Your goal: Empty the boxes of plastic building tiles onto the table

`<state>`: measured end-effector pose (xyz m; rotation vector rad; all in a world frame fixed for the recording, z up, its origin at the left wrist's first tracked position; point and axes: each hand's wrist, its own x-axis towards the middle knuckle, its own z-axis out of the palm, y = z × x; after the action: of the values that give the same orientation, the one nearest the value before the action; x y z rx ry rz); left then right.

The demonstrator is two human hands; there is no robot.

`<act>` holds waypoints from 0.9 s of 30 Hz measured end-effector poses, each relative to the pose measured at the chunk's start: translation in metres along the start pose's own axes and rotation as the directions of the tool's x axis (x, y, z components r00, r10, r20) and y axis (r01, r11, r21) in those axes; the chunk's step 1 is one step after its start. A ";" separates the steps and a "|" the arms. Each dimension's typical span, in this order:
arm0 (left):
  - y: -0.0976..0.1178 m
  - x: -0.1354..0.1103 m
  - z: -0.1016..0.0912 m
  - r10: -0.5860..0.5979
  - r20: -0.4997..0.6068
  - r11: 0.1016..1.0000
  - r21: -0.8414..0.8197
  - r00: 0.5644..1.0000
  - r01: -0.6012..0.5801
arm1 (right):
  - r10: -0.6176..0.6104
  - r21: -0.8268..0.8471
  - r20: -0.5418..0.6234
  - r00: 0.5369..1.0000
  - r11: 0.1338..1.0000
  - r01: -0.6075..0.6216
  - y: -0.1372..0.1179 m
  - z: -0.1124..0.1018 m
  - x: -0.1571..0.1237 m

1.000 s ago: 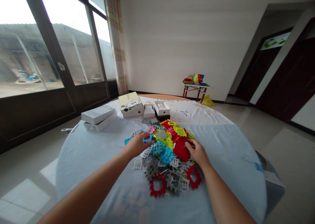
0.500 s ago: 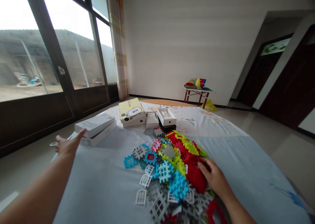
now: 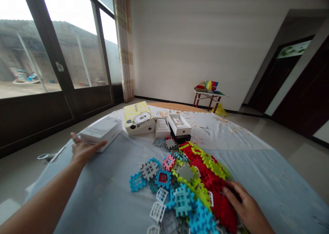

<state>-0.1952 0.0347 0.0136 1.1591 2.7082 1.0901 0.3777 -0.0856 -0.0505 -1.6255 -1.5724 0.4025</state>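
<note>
My left hand lies against the near left corner of a white box, its thumb stretched along the near side and its fingers spread. The box's lid sits down on its base. On the right, my right hand rests at the side of a heap of red toy building plates, fingers loosely bent and parted. Beside the red ones lie yellow-green plates, blue plates and grey plates. Small white window pieces are scattered at the heap's left.
A yellow and white box with a cartoon figure stands at the back, near an open white box and another small white box. A blue-white cloth covers the table. A small side table stands by the wall.
The white box's lid was tilted up at one side and now sits down. My left hand has moved right and down against the box. The view has shifted slightly.
</note>
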 end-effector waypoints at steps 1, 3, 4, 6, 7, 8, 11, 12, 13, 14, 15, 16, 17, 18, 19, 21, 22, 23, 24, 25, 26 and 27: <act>0.009 0.002 0.003 -0.033 0.047 0.999 -0.029 0.998 0.035 | 0.001 0.001 -0.009 1.000 1.000 -0.001 0.001 0.000 0.000; 0.029 0.004 0.011 -0.070 0.119 0.993 -0.086 0.990 0.081 | 0.001 0.003 -0.021 1.000 1.000 -0.001 0.001 0.001 0.000; 0.039 0.004 0.015 -0.068 0.133 0.991 -0.108 0.989 0.083 | -0.002 0.004 -0.023 1.000 1.000 0.002 0.000 0.001 0.000; 0.057 0.004 0.025 -0.058 0.135 0.988 -0.134 0.989 0.077 | -0.011 0.003 -0.023 1.000 1.000 0.011 -0.001 0.001 0.000; 0.064 0.003 0.031 -0.051 0.128 0.988 -0.140 0.990 0.069 | -0.015 0.002 -0.021 1.000 1.000 0.015 -0.003 0.001 0.000; 0.071 0.001 0.037 -0.044 0.121 0.988 -0.144 0.992 0.062 | -0.016 -0.001 -0.020 1.000 1.000 0.016 -0.004 0.001 -0.001; 0.086 -0.003 0.054 -0.022 0.130 0.986 -0.162 0.991 0.043 | -0.007 -0.009 -0.032 0.999 1.000 0.007 -0.006 0.001 0.000; 0.091 -0.005 0.058 -0.005 0.141 0.985 -0.171 0.990 0.030 | -0.003 -0.011 -0.037 0.999 1.000 0.003 -0.006 0.002 0.000; 0.095 -0.007 0.063 0.009 0.151 0.984 -0.178 0.988 0.018 | 0.000 -0.013 -0.045 0.999 1.000 -0.001 -0.006 0.002 0.000; 0.099 -0.009 0.066 0.023 0.157 0.983 -0.181 0.987 0.006 | 0.002 -0.016 -0.050 0.999 1.000 -0.003 -0.006 0.002 0.000; 0.104 -0.011 0.069 0.039 0.157 0.983 -0.183 0.987 -0.010 | 0.002 -0.018 -0.051 0.999 1.000 -0.003 -0.006 0.002 0.000; 0.109 -0.014 0.072 0.053 0.156 0.983 -0.183 0.986 -0.024 | 0.001 -0.018 -0.050 0.999 1.000 -0.002 -0.006 0.002 0.000; 0.114 -0.016 0.074 0.063 0.155 0.983 -0.182 0.986 -0.035 | -0.001 -0.018 -0.049 0.999 1.000 0.000 -0.006 0.002 0.000; 0.119 -0.019 0.077 0.073 0.159 0.983 -0.181 0.985 -0.043 | -0.004 -0.017 -0.047 0.999 1.000 0.004 -0.007 0.002 -0.001; 0.124 -0.022 0.079 0.080 0.168 0.982 -0.180 0.983 -0.049 | -0.007 -0.016 -0.044 0.999 1.000 0.006 -0.007 0.002 -0.001; 0.134 -0.029 0.084 0.086 0.191 0.983 -0.178 0.978 -0.052 | -0.005 -0.013 -0.042 0.999 1.000 0.004 -0.009 0.001 -0.001; 0.139 -0.032 0.086 0.087 0.201 0.983 -0.177 0.976 -0.051 | 0.000 -0.012 -0.041 0.999 1.000 0.000 -0.010 0.001 -0.001; 0.143 -0.035 0.089 0.089 0.206 0.983 -0.177 0.974 -0.053 | 0.006 -0.009 -0.040 0.999 1.000 -0.007 -0.011 0.001 -0.002; 0.147 -0.039 0.092 0.096 0.206 0.982 -0.178 0.974 -0.059 | 0.013 -0.007 -0.038 0.999 1.000 -0.013 -0.012 0.001 -0.002; 0.151 -0.042 0.095 0.106 0.204 0.981 -0.181 0.973 -0.069 | 0.017 -0.005 -0.035 0.999 1.000 -0.017 -0.012 0.001 -0.002; 0.154 -0.045 0.098 0.118 0.201 0.979 -0.188 0.973 -0.080 | 0.017 -0.004 -0.030 0.999 1.000 -0.017 -0.013 0.001 -0.002; 0.158 -0.048 0.101 0.128 0.197 0.976 -0.200 0.972 -0.088 | 0.015 -0.004 -0.025 1.000 1.000 -0.015 -0.013 0.001 -0.002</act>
<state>-0.0340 0.1416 0.0187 1.3194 2.3521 1.1375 0.3680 -0.0884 -0.0416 -1.6402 -1.5440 0.3856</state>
